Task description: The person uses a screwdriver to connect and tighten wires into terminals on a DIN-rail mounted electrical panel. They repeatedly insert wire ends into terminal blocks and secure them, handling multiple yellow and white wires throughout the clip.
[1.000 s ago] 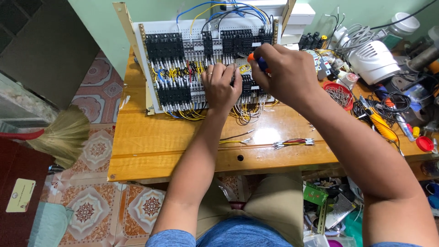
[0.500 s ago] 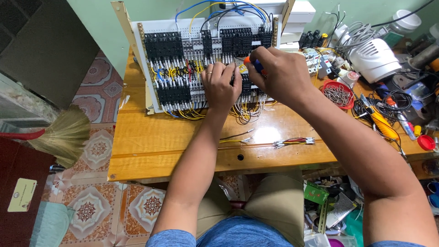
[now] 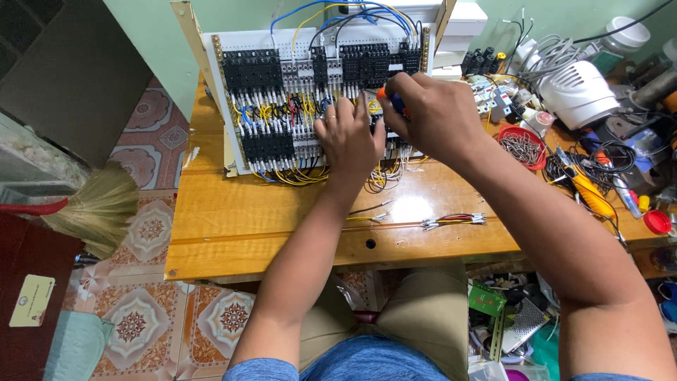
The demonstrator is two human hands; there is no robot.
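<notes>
Panel (image 3: 282, 106) white, black relay rows, yellow-blue wiring | left hand (image 3: 350, 141) lay flat on it; right hand (image 3: 430, 116) at 3 o'clock, closed round orange-handled screwdriver (image 3: 392, 99)

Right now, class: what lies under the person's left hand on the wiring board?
The left hand rests on the wiring board; yellow wires emerge below. Parts beneath the palm are covered.

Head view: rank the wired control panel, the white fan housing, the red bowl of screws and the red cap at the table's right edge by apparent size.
1. wired control panel, by far the largest.
2. white fan housing.
3. red bowl of screws, somewhat smaller than the housing.
4. red cap, the smallest.
All sit at similar distance on the wooden table, so the order looks reliable.
</notes>
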